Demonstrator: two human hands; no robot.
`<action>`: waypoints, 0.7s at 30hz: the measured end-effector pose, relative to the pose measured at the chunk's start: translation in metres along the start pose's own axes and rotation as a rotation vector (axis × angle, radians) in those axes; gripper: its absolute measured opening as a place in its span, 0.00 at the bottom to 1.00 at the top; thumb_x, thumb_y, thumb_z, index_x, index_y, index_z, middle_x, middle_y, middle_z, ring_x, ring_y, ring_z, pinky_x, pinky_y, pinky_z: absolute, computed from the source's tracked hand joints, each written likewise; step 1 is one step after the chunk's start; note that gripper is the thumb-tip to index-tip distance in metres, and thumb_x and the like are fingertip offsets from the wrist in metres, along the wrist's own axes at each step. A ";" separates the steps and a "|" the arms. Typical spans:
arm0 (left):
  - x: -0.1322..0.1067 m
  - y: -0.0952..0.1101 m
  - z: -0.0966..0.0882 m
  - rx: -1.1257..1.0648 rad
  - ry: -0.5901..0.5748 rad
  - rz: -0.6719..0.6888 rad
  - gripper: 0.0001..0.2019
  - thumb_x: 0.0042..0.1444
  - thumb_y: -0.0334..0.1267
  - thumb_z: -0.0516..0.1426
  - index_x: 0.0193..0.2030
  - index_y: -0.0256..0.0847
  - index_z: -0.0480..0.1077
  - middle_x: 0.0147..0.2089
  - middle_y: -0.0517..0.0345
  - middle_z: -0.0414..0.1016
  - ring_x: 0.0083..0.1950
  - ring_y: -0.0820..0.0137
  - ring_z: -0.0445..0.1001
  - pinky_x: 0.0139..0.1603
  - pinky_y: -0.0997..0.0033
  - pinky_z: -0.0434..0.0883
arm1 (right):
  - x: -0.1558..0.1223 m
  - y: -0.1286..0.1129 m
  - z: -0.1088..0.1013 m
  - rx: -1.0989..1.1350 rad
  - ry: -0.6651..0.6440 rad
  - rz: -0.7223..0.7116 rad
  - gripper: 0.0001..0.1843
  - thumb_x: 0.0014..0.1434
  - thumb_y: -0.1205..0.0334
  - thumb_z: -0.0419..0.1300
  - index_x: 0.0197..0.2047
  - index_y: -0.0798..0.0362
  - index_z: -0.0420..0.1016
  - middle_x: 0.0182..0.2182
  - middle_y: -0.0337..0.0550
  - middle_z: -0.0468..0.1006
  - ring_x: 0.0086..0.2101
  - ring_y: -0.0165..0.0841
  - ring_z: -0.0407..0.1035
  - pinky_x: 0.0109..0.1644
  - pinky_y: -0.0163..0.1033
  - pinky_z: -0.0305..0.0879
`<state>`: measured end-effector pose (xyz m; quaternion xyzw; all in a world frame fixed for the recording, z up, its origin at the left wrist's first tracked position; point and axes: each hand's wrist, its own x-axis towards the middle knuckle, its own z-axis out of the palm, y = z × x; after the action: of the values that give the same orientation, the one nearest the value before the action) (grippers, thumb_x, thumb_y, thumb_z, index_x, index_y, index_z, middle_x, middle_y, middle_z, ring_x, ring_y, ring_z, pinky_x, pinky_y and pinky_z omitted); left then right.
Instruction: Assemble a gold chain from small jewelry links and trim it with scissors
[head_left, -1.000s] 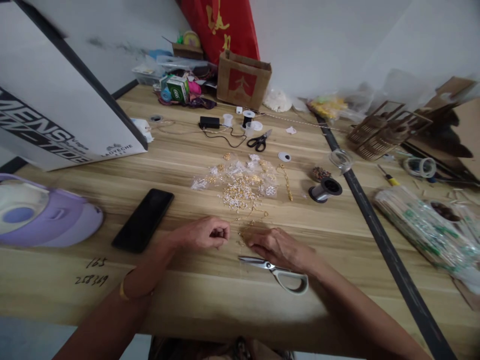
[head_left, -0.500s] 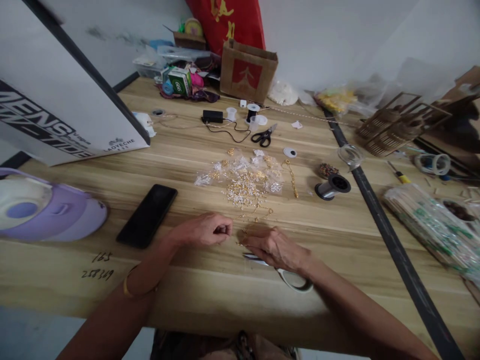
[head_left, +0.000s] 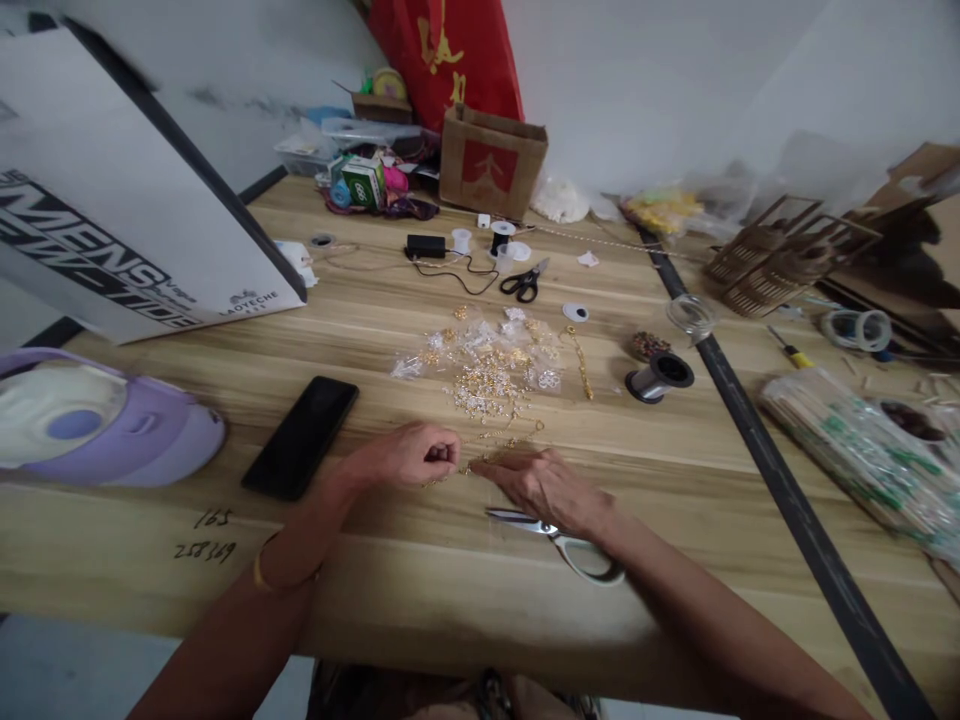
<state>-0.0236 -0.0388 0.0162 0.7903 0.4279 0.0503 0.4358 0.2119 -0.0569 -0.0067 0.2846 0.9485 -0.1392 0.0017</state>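
Note:
My left hand point(head_left: 420, 453) is closed, fingers curled in a pinch, with a bit of thin gold chain point(head_left: 433, 484) showing just below it. Opposite it, my right hand point(head_left: 546, 485) has its fingers pressed together, their tips on the gold chain between the hands. More of that chain, with small beads, lies just above the right fingers. White-handled scissors point(head_left: 589, 560) rest half under my right hand, blades pointing left. Beyond both hands spreads a pile of small gold and clear beads point(head_left: 487, 388), with little plastic bags point(head_left: 480, 340) behind it.
A black phone point(head_left: 300, 437) and a purple-and-white device point(head_left: 150, 425) are at left, below a large white box point(head_left: 150, 220). Black scissors point(head_left: 525, 282), a wire spool point(head_left: 660, 377) and a gold chain strip point(head_left: 580, 362) lie farther back. Packed sticks point(head_left: 855, 450) are at right.
My right fingertips have moved slightly left and away from me, closer to my left hand. A bit of chain now shows below the left hand. The whole view has shifted slightly.

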 end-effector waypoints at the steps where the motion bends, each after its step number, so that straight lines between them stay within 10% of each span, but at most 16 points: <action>1: 0.000 -0.001 0.000 -0.012 0.008 0.008 0.04 0.46 0.29 0.53 0.28 0.36 0.69 0.22 0.64 0.65 0.24 0.77 0.60 0.25 0.80 0.56 | 0.000 0.001 0.000 -0.017 -0.010 0.010 0.24 0.64 0.69 0.49 0.62 0.47 0.58 0.37 0.44 0.77 0.33 0.31 0.70 0.35 0.32 0.60; 21: -0.002 -0.022 -0.003 0.002 0.050 0.061 0.05 0.44 0.27 0.53 0.26 0.36 0.70 0.25 0.62 0.69 0.25 0.76 0.64 0.27 0.78 0.59 | -0.003 0.010 0.002 0.002 0.121 -0.049 0.19 0.65 0.68 0.46 0.59 0.53 0.59 0.35 0.45 0.76 0.35 0.31 0.70 0.36 0.33 0.60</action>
<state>-0.0401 -0.0323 0.0026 0.8019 0.4144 0.0830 0.4223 0.2197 -0.0504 -0.0108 0.2694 0.9534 -0.1225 -0.0591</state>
